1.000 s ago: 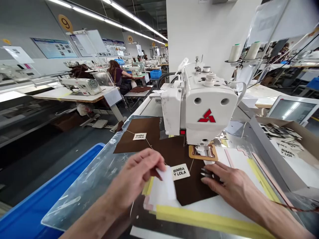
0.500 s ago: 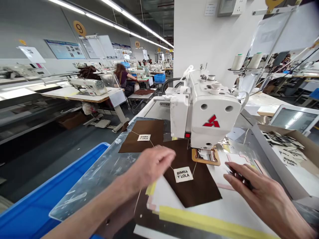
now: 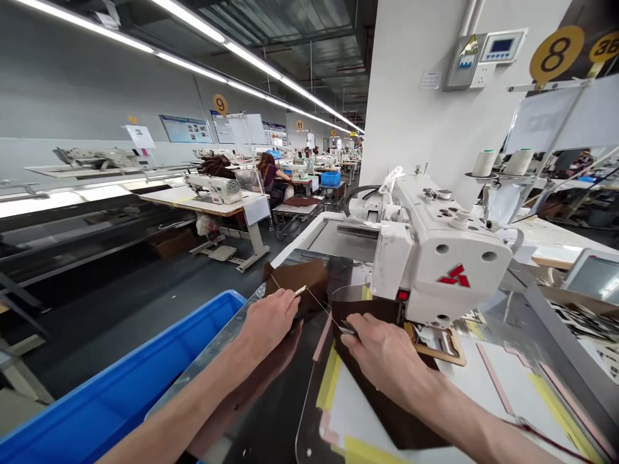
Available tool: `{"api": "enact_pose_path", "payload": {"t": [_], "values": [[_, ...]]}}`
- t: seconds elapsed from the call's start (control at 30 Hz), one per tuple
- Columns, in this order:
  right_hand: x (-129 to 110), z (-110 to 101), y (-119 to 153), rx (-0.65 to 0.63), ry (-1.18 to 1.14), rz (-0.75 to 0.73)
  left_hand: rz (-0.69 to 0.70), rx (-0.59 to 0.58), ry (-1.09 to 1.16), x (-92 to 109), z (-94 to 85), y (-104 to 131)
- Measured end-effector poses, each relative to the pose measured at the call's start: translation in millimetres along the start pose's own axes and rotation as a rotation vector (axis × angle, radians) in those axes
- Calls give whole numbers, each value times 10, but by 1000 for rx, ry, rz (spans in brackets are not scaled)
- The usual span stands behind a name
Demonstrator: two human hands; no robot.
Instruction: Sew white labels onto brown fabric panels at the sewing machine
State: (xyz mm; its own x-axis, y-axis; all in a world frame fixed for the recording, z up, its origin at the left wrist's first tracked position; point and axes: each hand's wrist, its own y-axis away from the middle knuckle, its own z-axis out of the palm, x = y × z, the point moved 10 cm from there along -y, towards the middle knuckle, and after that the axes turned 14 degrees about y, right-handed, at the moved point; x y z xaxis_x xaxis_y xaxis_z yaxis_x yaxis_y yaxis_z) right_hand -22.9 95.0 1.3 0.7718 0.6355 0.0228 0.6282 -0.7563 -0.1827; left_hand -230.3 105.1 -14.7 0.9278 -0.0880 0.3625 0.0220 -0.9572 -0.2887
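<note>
My left hand (image 3: 271,322) is closed on a brown fabric panel (image 3: 307,276), pinching it beside its cream label (image 3: 300,291); the panel is bent up at the far left of the worktop. A thin pale thread (image 3: 316,299) runs from that label towards my right hand (image 3: 387,348). My right hand is closed around small thread snips (image 3: 346,327), whose metal tip shows close to the thread. Under this hand lies a second brown panel (image 3: 403,428), its label covered. The sewing machine head (image 3: 459,251) stands just beyond, with a tan clamp frame (image 3: 454,351) below it.
A blue bin (image 3: 120,380) stands at the left below the worktop edge. Yellow tape (image 3: 329,380) and pink strips mark the white template (image 3: 355,412). At the right are a box of labels (image 3: 594,341) and a screen (image 3: 597,280). A co-worker (image 3: 271,174) sits farther back.
My left hand has taken hold of the far panel and bent it up. The snips in my right hand have moved left, over the near panel to the thread. The view has turned left and upward.
</note>
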Motion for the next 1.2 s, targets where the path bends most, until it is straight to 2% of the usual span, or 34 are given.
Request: {"api": "enact_pose_path", "payload": {"t": [0.13,0.27,0.47,0.6,0.73,0.93,1.07,1.13,1.2], "values": [[-114,43,-299,-39,16,30,1,64,40,-33,-79,36],[-168,93,-420,-87,7,40,-11,136,120,-57,-199,40],[-88,38,-367,-112,-39,80,-74,291,245,-206,-599,97],[-204,-89,-420,-95,-85,61,-103,370,269,-248,-864,197],[-398,-157,-616,-73,-114,51,-92,371,279,-183,-930,275],[-651,-71,-856,-72,-89,4,-87,425,280,-158,-1005,389],[-759,-130,-748,-75,-81,-57,-157,521,247,-350,-1291,553],[-738,-182,-544,-82,-81,-97,-234,594,212,-566,-1544,708],[-637,-195,-208,-77,-99,-160,-344,672,157,-852,-1837,936]]}}
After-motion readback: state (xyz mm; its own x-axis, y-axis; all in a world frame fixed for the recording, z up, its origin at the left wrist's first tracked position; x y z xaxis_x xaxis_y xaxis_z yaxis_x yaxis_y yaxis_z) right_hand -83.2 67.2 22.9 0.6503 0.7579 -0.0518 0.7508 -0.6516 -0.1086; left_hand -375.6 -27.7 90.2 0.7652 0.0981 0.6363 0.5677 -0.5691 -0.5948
